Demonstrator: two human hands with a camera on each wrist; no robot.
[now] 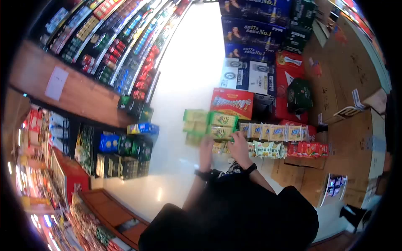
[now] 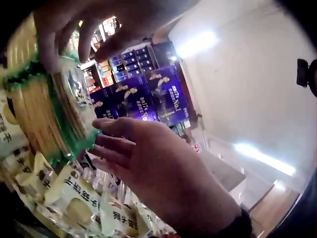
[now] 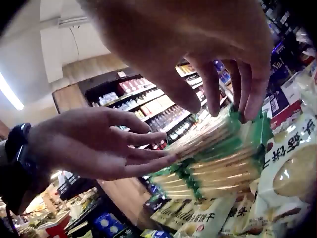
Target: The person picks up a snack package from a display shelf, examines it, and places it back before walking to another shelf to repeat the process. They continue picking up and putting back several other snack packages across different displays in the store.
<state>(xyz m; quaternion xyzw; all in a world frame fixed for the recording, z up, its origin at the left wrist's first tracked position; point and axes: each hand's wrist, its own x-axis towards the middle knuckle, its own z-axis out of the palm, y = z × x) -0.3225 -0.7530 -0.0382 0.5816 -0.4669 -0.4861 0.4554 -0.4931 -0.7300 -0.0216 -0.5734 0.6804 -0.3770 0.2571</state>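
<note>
Flat clear packs of pale crackers with green ends [image 1: 223, 119] sit in a stack; the column left of them [image 1: 195, 125] looks blurred. My left hand [image 1: 205, 147] is at the near side of the stack, its fingers extended and fingertips at a pack [image 2: 74, 99]. On the other side my right hand [image 1: 238, 146] has its fingertips at the pack's green end [image 3: 255, 130], thumb apart from the fingers. Both hands wear dark wristbands. Below the stack lie cream-coloured biscuit packets [image 3: 190, 218] with a round biscuit printed on them.
Rows of packets [image 1: 274, 132] continue to the right, with red packets [image 1: 307, 149] at the end. Behind stand a red carton [image 1: 231, 101] and stacked blue cartons [image 1: 253, 33]. Shelves of goods [image 1: 113, 54] line the left; large brown cartons [image 1: 343, 67] stand at right.
</note>
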